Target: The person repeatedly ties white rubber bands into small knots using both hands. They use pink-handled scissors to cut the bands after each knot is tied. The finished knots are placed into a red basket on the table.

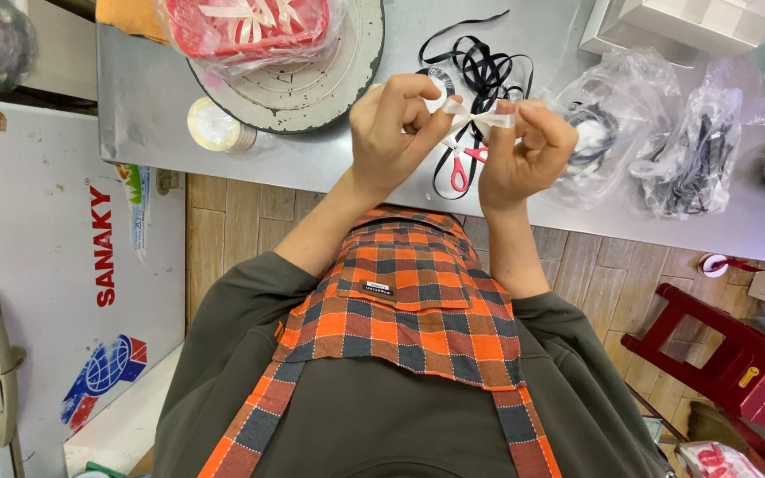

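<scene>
A small white ribbon bow (pixel 475 118) sits pinched between both hands, held up in the air above the near edge of the steel table (pixel 312 164). Its long axis runs roughly side to side, from one hand across to the other, with the knot about midway in the gap and a short tail hanging down toward the scissors. The left hand (pixel 396 128) has thumb and forefinger closed tight on the left loop; the right hand (pixel 524 150) closes its fingertips on the right end, the other fingers curled in. Both grips are narrow pinches on the ribbon, and neither hand is clearly nearer the knot, though the left thumb looks a shade closer; the fingers hide part of it, so I can't be sure.

Just below and behind the bow lie red-handled scissors (pixel 462 168) on the table, and beyond them a loose tangle of black ribbon (pixel 480 62). To the left stands a round grey turntable (pixel 312 84) carrying a red thing in clear plastic wrap (pixel 250 26), with a roll of clear tape (pixel 214 126) beside it. To the right lie clear plastic bags (pixel 683 150) holding dark ribbon. The person wears an orange checked apron (pixel 400 301); a red plastic stool (pixel 737 363) stands on the floor at the right
</scene>
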